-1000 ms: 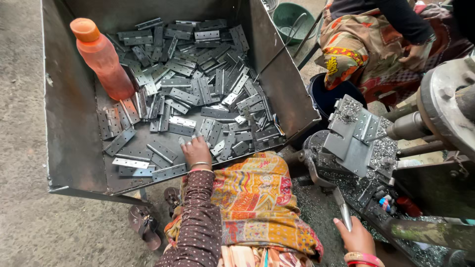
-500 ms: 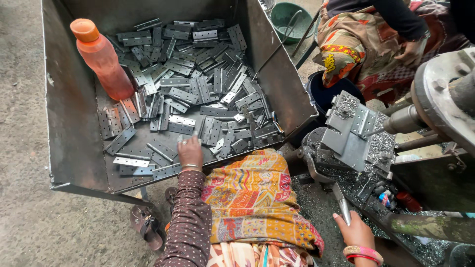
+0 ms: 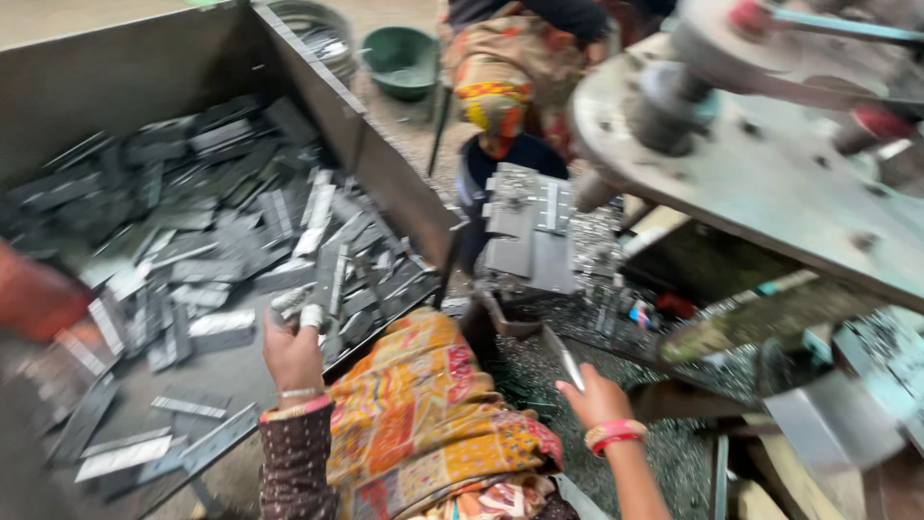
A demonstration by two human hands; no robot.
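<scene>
The view has swung to the right since half a second ago: the orange bottle that stood in the bin's far left corner now shows only as a blurred red-orange patch (image 3: pixel 34 299) at the left edge, and the press, which sat at the right margin before, fills the right half. The left hand has lifted off the heap and closed on a piece.

Largest is the sheet-metal bin (image 3: pixel 395 183), open-topped, its floor covered with a loose heap of flat grey metal strips (image 3: pixel 221 241), many punched with holes. To its right stands the press, with a big tilted round steel plate (image 3: pixel 770 183) and, below it, a grey die block (image 3: pixel 529 231) ringed by metal shavings. Behind, a green bowl (image 3: pixel 399 58) sits on the ground, and another person in patterned cloth (image 3: pixel 500 87) crouches near it.

The wearer's knee, under orange patterned fabric (image 3: pixel 423 424), lies between the two hands. The left hand (image 3: pixel 294 351), bangle at the wrist, is raised over the bin's near edge, fingers curled shut around a small metal strip (image 3: pixel 294 303) that pokes out above the knuckles. The right hand (image 3: pixel 597 400), pink bangles at the wrist, is well apart from it, near the die block, pinching a narrow metal strip (image 3: pixel 568 361) that points up and to the left.
</scene>
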